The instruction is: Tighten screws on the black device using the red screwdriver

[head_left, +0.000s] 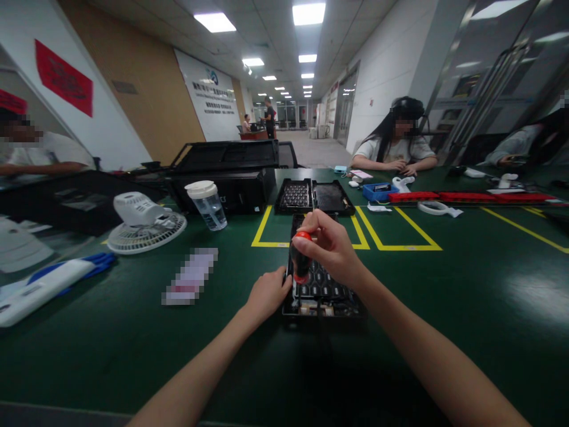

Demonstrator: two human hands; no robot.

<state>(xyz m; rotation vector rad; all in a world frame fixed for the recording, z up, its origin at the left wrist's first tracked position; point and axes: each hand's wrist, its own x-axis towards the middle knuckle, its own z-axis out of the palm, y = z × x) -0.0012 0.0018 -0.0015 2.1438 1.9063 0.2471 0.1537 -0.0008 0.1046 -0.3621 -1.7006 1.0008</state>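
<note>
My right hand [331, 243] is closed round the red-and-black handle of a screwdriver [301, 259], held upright with its tip end down over a black case [288, 309]. Rows of dark round cells sit inside the case, and pale parts show along its near end. My left hand [269, 292] grips the left edge of this case, thumb at the rim, its other fingers partly hidden. Exactly where the screwdriver's tip touches is hard to make out. Just beyond stands a similar black case [340, 198], opened out in two halves.
Yellow tape [267, 244] marks rectangles on the green table [400, 308]. To the left are a cup with a white lid [211, 207], a white fan [144, 228] and a phone-like item [191, 277]. A blue tray [377, 191] lies back right, near a seated person [395, 142].
</note>
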